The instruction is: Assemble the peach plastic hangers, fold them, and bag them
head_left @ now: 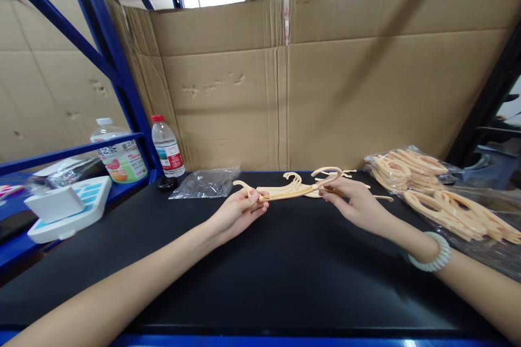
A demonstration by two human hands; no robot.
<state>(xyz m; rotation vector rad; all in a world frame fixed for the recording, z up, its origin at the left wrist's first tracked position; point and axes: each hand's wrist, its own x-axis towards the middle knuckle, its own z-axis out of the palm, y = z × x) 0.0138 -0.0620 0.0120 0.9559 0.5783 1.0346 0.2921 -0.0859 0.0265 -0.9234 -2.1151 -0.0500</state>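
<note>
Hangers (293, 190), beige plastic, are pinched at either end by the left hand (238, 211) and right hand (354, 203) above the black table (285, 276); loose grip could spill the stack.

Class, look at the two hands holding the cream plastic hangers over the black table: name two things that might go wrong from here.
1. The left hand and right hand pinch only the ends of the thin cream plastic hangers; the bundle might splay or slip.
2. The hooks might snag the loose hangers lying just behind, dragging them across the black table.
</note>
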